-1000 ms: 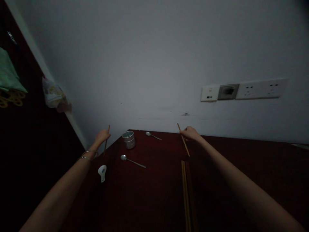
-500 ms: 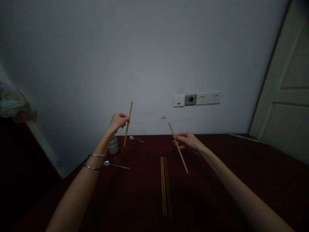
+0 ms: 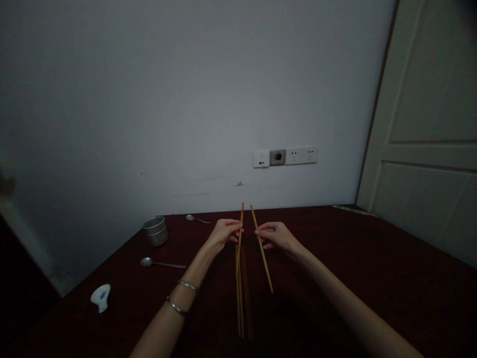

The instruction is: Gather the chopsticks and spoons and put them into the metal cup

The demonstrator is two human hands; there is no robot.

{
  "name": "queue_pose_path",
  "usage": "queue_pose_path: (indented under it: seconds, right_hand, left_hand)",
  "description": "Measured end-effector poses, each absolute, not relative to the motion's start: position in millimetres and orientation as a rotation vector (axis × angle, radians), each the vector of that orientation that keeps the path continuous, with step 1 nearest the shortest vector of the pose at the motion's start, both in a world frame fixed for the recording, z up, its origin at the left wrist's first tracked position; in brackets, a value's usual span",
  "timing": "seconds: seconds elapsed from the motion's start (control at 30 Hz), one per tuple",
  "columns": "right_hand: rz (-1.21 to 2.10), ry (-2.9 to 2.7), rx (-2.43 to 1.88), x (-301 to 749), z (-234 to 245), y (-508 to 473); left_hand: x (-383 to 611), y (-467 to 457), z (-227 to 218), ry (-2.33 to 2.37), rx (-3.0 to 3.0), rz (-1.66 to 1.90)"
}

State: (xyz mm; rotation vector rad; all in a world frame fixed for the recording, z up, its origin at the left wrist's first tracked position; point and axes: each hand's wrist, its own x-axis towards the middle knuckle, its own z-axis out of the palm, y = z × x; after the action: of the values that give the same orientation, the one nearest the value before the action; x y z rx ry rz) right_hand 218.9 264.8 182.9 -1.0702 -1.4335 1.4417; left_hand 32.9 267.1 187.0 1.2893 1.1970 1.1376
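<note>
My left hand (image 3: 223, 232) pinches one wooden chopstick (image 3: 240, 233), held nearly upright over the dark red table (image 3: 335, 278). My right hand (image 3: 276, 235) pinches a second chopstick (image 3: 261, 248) that slants down to the right. The two hands are close together, a little apart, above the table's middle. Directly beneath them a few more chopsticks (image 3: 242, 298) lie side by side on the table, pointing toward me. Two bangles circle my left wrist.
A small metal cup (image 3: 155, 230) stands at the back left. One metal spoon (image 3: 162, 263) lies in front of it, another spoon (image 3: 197, 219) near the wall. A white ceramic spoon (image 3: 100, 297) lies by the left edge. Wall sockets (image 3: 285, 157) and a door (image 3: 428, 149) are behind.
Both hands have come down and inward from wide apart, bringing their chopsticks close together over the lying chopsticks. The camera view has swung right.
</note>
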Motion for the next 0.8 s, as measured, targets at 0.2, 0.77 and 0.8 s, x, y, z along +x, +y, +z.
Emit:
queue_pose_path:
  seconds: [0.2,0.77,0.8]
  right_hand:
    - [1.496,-1.389,-1.032,209.8,161.5,277.3]
    - [1.56,-1.335,-0.921,209.2,147.5,282.0]
    - [1.559,-1.34,-0.917,209.6,147.8,281.7]
  left_hand:
    - [32.8,272.7,176.7,1.18,1.253,1.041]
    - [43.5,273.5,154.1,0.987,1.093,0.887]
    - [43.4,273.8,153.6,0.982,1.081,0.885]
